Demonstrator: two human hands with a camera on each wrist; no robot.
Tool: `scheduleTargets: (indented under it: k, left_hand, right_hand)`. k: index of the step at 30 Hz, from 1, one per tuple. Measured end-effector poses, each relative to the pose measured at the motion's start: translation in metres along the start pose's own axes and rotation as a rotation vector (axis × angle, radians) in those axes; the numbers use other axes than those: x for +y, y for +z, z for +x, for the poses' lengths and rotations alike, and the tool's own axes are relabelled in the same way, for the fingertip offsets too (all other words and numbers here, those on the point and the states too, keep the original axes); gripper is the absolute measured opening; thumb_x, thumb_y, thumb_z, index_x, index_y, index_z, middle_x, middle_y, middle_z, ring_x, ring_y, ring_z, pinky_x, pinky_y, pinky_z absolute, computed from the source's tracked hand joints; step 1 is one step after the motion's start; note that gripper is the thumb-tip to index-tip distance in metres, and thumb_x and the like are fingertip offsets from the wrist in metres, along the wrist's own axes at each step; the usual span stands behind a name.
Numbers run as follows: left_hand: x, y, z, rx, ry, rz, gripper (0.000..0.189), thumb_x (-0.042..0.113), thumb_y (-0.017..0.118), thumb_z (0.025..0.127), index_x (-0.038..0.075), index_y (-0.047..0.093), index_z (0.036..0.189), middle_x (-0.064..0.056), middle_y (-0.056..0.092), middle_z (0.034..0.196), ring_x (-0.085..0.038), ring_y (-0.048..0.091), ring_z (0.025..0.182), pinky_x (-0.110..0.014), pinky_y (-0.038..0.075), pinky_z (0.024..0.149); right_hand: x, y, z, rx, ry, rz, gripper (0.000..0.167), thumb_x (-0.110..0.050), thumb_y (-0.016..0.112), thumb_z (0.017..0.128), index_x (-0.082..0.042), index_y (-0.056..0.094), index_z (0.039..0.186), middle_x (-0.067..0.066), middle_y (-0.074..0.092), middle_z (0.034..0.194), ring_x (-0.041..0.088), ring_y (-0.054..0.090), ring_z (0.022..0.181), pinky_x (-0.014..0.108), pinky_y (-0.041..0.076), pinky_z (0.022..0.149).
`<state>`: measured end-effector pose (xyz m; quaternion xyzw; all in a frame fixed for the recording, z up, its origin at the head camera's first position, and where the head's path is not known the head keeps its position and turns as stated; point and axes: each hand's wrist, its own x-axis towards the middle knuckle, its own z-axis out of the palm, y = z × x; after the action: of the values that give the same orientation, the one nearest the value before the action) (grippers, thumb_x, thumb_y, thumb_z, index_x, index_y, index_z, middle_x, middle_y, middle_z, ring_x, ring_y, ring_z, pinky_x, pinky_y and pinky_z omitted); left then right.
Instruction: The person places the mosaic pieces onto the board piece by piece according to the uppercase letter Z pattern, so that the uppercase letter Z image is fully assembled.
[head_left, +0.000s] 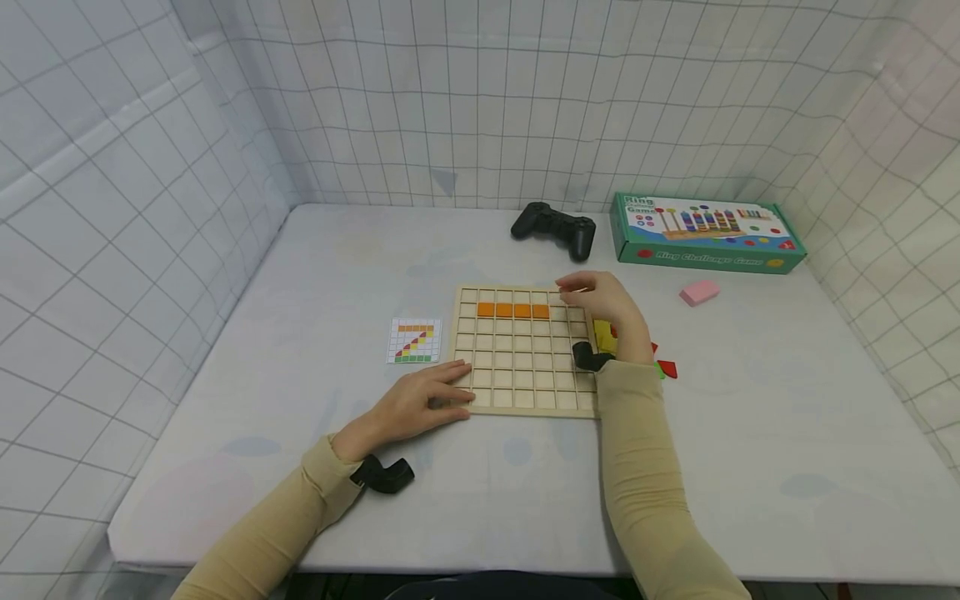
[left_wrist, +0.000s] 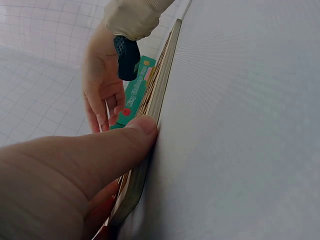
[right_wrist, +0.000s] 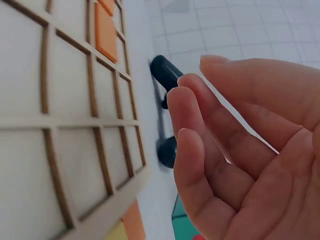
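A wooden grid board (head_left: 522, 410) lies flat on the table, with several orange square tiles (head_left: 522, 311) in a row near its far edge. My left hand (head_left: 416, 402) rests on the board's near left corner, fingers spread over the rim; in the left wrist view its thumb (left_wrist: 115, 155) lies against the board's side. Over the board's far right corner hovers my right hand (head_left: 603, 300), its fingers loosely bent. Nothing shows between its thumb and fingertips in the right wrist view. Left of the board lies a pattern card (head_left: 415, 341) with orange, red, yellow and green squares.
Loose yellow pieces (head_left: 604, 337) and red pieces (head_left: 667, 368) lie right of the board, partly hidden by my right arm. Farther back are a black game controller (head_left: 553, 228), a green game box (head_left: 705, 257) and a pink block (head_left: 700, 292). Grid-patterned cloth walls surround the table.
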<state>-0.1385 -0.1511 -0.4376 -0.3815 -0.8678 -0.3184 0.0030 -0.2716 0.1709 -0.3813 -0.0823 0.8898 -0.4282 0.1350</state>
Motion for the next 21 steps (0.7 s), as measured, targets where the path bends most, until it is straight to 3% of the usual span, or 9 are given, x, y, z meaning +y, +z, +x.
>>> scheduleTargets:
  k: [12,21]
  left_hand:
    - [-0.001,0.0,0.0,0.002,0.006,0.0,0.03,0.029,0.07,0.086,0.012,0.072,0.11,-0.013,0.048,0.138,-0.026,0.038,0.132,-0.041,0.032,0.109]
    - [0.0,0.0,0.0,0.011,0.015,-0.005,0.03,0.028,0.07,0.086,0.011,0.072,0.11,-0.013,0.048,0.138,-0.027,0.039,0.132,-0.041,0.032,0.109]
  right_hand:
    - [0.021,-0.021,-0.015,0.13,0.015,0.224,0.044,-0.025,0.062,0.092,-0.005,0.055,0.13,0.014,0.056,0.127,0.027,0.053,0.11,0.044,0.042,0.101]
    - [0.035,-0.025,-0.018,0.169,0.033,0.305,0.047,-0.027,0.064,0.091,-0.007,0.054,0.132,0.014,0.056,0.126,0.024,0.053,0.109,0.04,0.041,0.102]
